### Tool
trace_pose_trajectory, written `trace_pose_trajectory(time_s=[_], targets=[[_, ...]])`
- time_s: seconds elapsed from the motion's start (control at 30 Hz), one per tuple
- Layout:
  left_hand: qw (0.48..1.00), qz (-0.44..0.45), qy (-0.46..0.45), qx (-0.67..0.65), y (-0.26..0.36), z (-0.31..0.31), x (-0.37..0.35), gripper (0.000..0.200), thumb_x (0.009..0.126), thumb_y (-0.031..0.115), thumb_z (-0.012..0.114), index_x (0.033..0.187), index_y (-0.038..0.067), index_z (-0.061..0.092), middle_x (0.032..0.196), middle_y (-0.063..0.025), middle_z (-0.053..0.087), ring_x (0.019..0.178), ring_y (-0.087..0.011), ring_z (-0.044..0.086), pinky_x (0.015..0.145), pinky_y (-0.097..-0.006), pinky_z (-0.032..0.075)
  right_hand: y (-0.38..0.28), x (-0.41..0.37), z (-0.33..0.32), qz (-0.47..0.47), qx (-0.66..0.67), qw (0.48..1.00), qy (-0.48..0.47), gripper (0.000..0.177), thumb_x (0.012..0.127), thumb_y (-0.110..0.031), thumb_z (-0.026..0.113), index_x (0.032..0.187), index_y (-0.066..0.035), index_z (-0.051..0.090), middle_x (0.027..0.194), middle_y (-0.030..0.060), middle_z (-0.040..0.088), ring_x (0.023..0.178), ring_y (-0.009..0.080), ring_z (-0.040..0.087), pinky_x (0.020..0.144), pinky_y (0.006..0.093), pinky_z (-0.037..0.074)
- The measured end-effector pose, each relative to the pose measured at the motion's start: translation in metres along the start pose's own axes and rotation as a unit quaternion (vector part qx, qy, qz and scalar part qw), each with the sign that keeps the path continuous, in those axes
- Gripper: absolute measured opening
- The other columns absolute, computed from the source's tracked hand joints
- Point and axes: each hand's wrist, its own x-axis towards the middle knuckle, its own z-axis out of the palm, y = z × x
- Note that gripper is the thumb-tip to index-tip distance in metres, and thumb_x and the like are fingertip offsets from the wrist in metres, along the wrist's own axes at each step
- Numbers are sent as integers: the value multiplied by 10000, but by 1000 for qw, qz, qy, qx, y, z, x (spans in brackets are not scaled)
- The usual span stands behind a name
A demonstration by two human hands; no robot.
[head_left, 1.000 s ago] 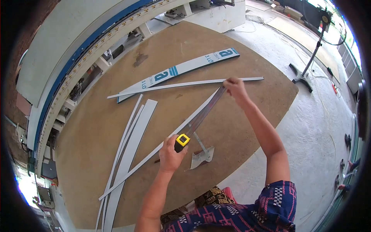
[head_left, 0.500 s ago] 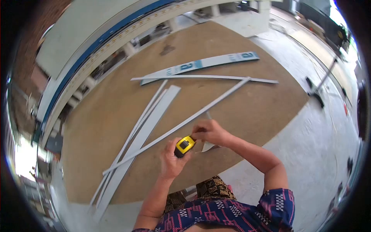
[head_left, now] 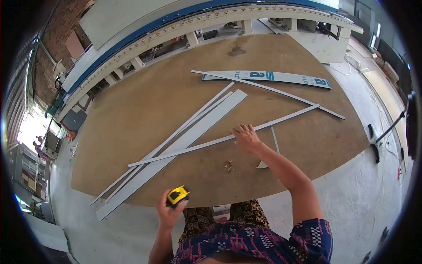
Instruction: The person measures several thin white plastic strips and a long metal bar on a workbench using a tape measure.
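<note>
My left hand (head_left: 169,209) is wrapped round a yellow and black tape measure (head_left: 178,196), just off the near edge of the board. No blade shows out of its case. Farther forward, my right hand (head_left: 247,138) is on a long narrow white strip (head_left: 198,146), its fingers over the far side and its thumb towards me. This strip slants across a wide grey-white strip (head_left: 176,152) and more narrow strips (head_left: 176,124). Right of my right hand, a short thin strip (head_left: 275,140) and a pale scrap (head_left: 263,165) lie partly behind my forearm.
A large brown board (head_left: 132,119) bears all the strips. Small curled scraps (head_left: 229,166) lie near its front. Towards the back are a strip with blue lettering (head_left: 281,78) and another narrow strip (head_left: 290,96). A long machine (head_left: 193,20) spans the back; a stand (head_left: 376,145) is at right.
My hands have moved apart: the left one back towards me with the tape measure, the right one away from the tape measure onto the long strip. The view has shifted too.
</note>
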Motion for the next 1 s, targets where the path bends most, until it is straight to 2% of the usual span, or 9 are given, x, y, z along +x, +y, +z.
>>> trace_pose_trajectory(time_s=[0.13,0.23,0.3,0.4,0.53,0.7,0.83,0.93,1.0], targets=[[995,-44,66,-60,15,-27,-7,443,687,80,709,1066,-35,509,911,-69,605,811,-133,581,750,-263,483,-2,9,7,43,-1,998,-51,307,772,-232,627,1046,-110,562,1046,64,529,1074,240,470,931,415,309],[972,-48,117,-200,4,-28,-9,443,656,24,662,1072,-5,510,929,-100,599,804,-181,605,752,-314,508,3,11,6,14,-19,996,-88,256,788,-245,605,1007,-116,575,1018,69,528,1048,238,483,917,407,320],[951,-58,152,-263,1,-22,-11,459,635,10,636,1076,14,511,931,-114,595,798,-235,619,737,-363,525,6,11,1,1,-14,998,-62,230,793,-254,593,985,-128,581,999,71,531,1024,240,496,899,401,335],[955,-52,71,-284,-14,-29,-14,577,646,19,639,1188,77,449,1031,-139,544,867,-277,599,729,-446,545,10,14,-16,-33,-2,999,14,184,788,-243,588,920,-117,564,919,74,523,921,257,516,811,397,384],[942,-76,131,-301,-7,-15,-15,450,656,11,636,1086,31,505,922,-109,590,764,-234,623,721,-374,535,21,29,-52,-59,-19,994,89,163,803,-235,572,909,-112,555,885,92,537,809,291,558,680,415,450],[944,-81,123,-297,0,-12,-16,410,665,22,638,1053,28,506,878,-99,593,735,-224,624,708,-364,535,68,19,-93,81,29,982,168,149,830,-232,544,900,-101,555,923,134,572,714,379,578,612,462,469],[947,-90,105,-289,-4,-16,-19,410,664,26,642,1052,20,508,871,-98,599,728,-211,625,696,-336,532,111,-11,-109,166,-45,976,133,165,828,-225,539,904,-81,566,857,142,600,789,362,583,628,434,481],[942,-95,101,-305,-5,-15,-20,414,666,25,643,1058,12,511,863,-93,601,718,-204,625,693,-321,529,127,-29,-108,215,-14,967,137,210,846,-253,542,810,-49,571,671,136,597,613,314,589,500,380,445],[941,-94,103,-308,-2,-13,-19,419,666,21,644,1063,9,512,861,-89,601,713,-197,624,698,-318,527,134,-34,-111,329,171,928,47,255,854,-261,542,770,-21,564,580,122,569,496,243,561,434,342,422]])
